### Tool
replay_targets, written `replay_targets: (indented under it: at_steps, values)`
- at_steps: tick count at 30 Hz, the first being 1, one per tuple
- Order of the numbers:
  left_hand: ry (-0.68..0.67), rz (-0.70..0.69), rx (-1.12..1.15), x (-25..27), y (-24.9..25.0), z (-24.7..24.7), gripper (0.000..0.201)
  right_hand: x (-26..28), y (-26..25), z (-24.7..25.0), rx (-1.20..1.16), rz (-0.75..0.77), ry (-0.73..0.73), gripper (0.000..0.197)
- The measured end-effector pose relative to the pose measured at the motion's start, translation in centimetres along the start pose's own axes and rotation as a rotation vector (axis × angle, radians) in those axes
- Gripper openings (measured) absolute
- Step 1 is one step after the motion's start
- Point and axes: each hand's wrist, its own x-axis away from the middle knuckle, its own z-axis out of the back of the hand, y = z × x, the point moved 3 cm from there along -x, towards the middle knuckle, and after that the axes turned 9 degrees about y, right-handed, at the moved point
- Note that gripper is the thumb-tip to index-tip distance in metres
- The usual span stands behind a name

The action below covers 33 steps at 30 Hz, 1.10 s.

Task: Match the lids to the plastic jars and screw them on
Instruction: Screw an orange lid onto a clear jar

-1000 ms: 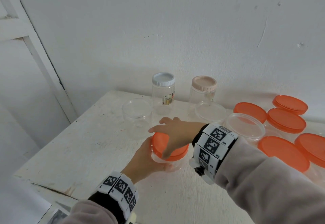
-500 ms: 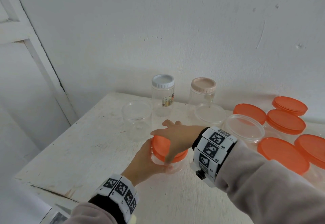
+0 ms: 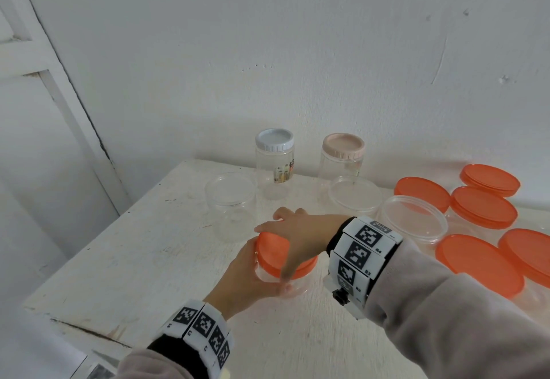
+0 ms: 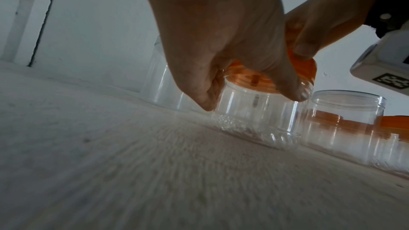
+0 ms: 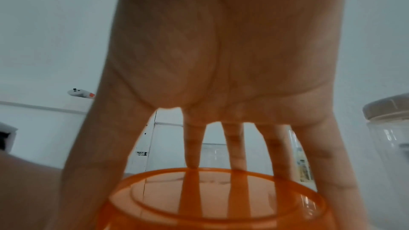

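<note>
A small clear jar [image 3: 293,285] stands on the white table [image 3: 134,259] with an orange lid [image 3: 272,252] on its mouth. My left hand [image 3: 250,277] grips the jar's body from the left; in the left wrist view its fingers [image 4: 287,83] wrap the jar [image 4: 254,120] just under the lid [image 4: 306,69]. My right hand [image 3: 297,235] lies over the lid with fingers spread down around its rim. From the right wrist, the palm [image 5: 221,59] arches above the orange lid [image 5: 221,198].
Two open clear jars [image 3: 230,200] [image 3: 413,224] and a shallow clear tub [image 3: 354,197] stand behind. Tall jars with a white lid [image 3: 273,140] and a pink lid [image 3: 343,145] stand by the wall. Several orange-lidded jars [image 3: 482,209] crowd the right side. The table's front-left edge [image 3: 74,322] is close.
My right hand has turned slightly on the orange lid, fingers shifting around its rim. The left hand and the jar stay in the same spot.
</note>
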Motion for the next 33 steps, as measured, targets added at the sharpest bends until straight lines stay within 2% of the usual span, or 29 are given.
replay_targets:
  at_steps: [3, 8, 12, 16, 21, 24, 27, 30, 33]
  values:
    - [-0.011, -0.014, 0.006, -0.1, -0.2, 0.0, 0.100, -0.1, 0.2, -0.2, -0.020, -0.009, 0.033, 0.095]
    - [-0.017, -0.036, 0.005, -0.2, -0.5, -0.1, 0.098, -0.2, 0.1, -0.8, -0.009, -0.113, 0.124, 0.099]
    - [-0.019, -0.009, 0.041, -0.2, -0.7, 0.0, 0.104, -0.2, -0.2, -0.3, -0.003, -0.075, 0.016, 0.107]
    - [-0.018, -0.006, 0.033, -0.3, -0.7, -0.1, 0.101, -0.4, -0.2, 0.0, -0.005, 0.002, -0.012, 0.096]
    - [-0.019, -0.042, 0.035, -0.2, -0.6, -0.2, 0.094, -0.3, 0.0, -0.3, 0.007, -0.097, 0.103, 0.092]
    - [-0.014, -0.040, 0.031, -0.1, -0.5, -0.2, 0.095, -0.2, 0.4, -0.3, -0.012, -0.151, 0.088, 0.100]
    - [-0.009, -0.034, 0.019, 0.0, -0.2, -0.1, 0.096, 0.3, 0.6, 0.2, -0.013, -0.085, 0.018, 0.106]
    - [0.002, -0.019, 0.004, 0.1, 0.0, -0.2, 0.092, 0.2, 0.4, 0.3, -0.002, 0.008, -0.013, 0.099]
    - [-0.010, -0.023, 0.016, 0.2, 0.2, -0.2, 0.090, 0.1, 0.6, 0.1, -0.015, -0.001, 0.017, 0.094]
